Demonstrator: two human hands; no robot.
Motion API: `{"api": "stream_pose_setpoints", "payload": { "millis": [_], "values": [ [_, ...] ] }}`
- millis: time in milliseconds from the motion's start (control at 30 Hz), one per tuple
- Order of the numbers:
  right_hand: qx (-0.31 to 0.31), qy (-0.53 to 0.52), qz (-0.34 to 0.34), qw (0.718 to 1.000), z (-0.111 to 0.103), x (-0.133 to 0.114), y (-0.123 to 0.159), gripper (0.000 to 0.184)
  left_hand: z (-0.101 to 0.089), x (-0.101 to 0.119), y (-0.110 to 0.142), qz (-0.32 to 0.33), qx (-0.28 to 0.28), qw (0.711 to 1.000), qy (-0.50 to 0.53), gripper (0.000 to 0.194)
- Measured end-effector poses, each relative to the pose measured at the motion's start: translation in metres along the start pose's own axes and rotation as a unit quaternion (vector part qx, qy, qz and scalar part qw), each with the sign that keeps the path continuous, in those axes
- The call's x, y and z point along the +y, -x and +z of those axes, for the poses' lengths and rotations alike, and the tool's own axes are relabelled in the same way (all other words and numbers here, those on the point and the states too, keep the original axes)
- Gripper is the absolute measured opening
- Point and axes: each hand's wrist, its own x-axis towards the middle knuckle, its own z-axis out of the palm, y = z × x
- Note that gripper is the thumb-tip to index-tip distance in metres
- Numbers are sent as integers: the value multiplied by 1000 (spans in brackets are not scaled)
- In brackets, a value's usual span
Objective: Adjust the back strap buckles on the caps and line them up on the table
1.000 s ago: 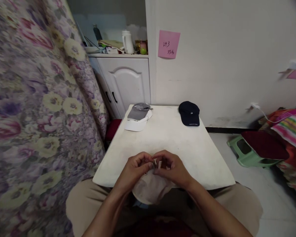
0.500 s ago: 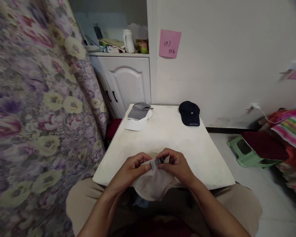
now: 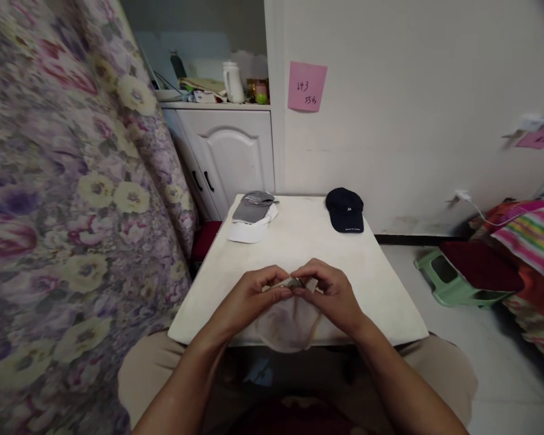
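Beige cap [image 3: 286,326] forward, in both hands [image 3: 258,296] [image 3: 330,293]

A pale beige cap [image 3: 286,329], soft and slightly creased, is held up at the near edge of the desk [image 3: 372,278], its rounded lower part hanging past that edge. Its narrow strap [image 3: 278,283] is pinched at the top, the fastening apparently metal but largely hidden.

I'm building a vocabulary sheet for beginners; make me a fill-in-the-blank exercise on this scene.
The gray cap lies on a ____ cap.
The left hand and the ____ hand hold the pale cap.
The stool's legs are the color ____.
The larger wall note's color is ____.

white; right; green; pink
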Motion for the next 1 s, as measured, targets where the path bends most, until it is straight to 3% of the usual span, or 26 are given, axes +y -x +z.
{"api": "stream_pose_setpoints", "payload": {
  "millis": [133, 267, 367, 467, 533, 633, 733, 867, 1000],
  "values": [
    [2, -11, 6, 1000, -11, 0, -3, 25, 0, 0, -12, 39, -1, 999, 12, 19],
    [59, -26, -10, 998, -23, 0, -7, 15, -7, 4, -34, 95, 93, 991, -16, 18],
    [130, -67, -31, 989, -30, -3, -7, 16, -14, 5, -51, 190, 161, 968, -21, 15],
    [162, -95, -39, 981, -33, -8, 0, 15, -18, 0, -55, 266, 174, 948, -27, 14],
    [158, -90, -36, 983, -33, -7, 10, 14, -15, -9, -45, 239, 148, 959, -29, 15],
    [149, -75, 3, 986, -30, 4, 27, 15, -4, -29, -15, 112, 64, 990, -48, 19],
    [155, -34, 78, 984, -29, 25, 42, 18, 8, -49, 16, 20, -6, 998, -53, 24],
    [166, 28, 144, 975, -27, 56, 58, 24, 15, -65, 38, 5, -40, 999, -35, 24],
    [100, 94, 146, 980, -24, 84, 71, 22, 16, -70, 39, 35, -23, 998, -37, 22]
  ]
}}
